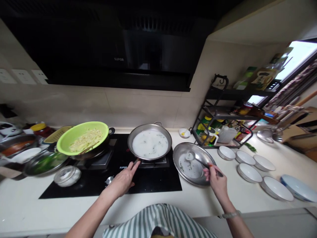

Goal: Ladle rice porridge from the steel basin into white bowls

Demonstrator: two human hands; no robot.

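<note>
A steel pan (130, 145) of white liquid flecked with green sits on the hob. My left hand (123, 180) is at its near side, fingers closed on the pan's handle (136, 161), which is mostly hidden by them. My right hand (216, 180) grips the dark handle of a ladle (201, 162). The ladle's bowl rests in a steel basin (178, 152) to the right of the hob, with a shallow layer of white liquid and green bits in it.
Left on the hob, a green colander (64, 145) of pale shreds with chopsticks tops a pot. Nearby stand a glass jar (67, 176) and a bowl of greens (47, 163). White bowls (249, 172), a spice rack (223, 115) and a small dish (184, 133) are right. A range hood (119, 74) hangs overhead.
</note>
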